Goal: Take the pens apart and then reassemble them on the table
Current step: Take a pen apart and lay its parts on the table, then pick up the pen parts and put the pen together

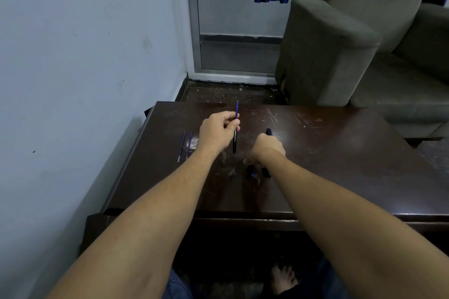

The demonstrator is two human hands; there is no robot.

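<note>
Both forearms reach up from the bottom of the frame over the dark table (340, 165). At centre, the left hand (217, 132) pinches a black pen barrel (235, 139), a purple refill (237, 110) sticking out above. Right hand (266, 149) clasps a black part (269, 131). Two refills (184, 146) lie centre-left.

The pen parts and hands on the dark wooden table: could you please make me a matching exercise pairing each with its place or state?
Column one:
1. Two thin blue ink refills
2. Black pen barrel with blue refill sticking out
3. Right hand
4. Small black pen pieces

Column two:
A. Held in the left hand
B. Lying side by side on the dark wooden table, left of both hands
C. Lying beneath the right wrist
D. Closed on a black pen part

Pairs: 1-B, 2-A, 3-D, 4-C
</note>
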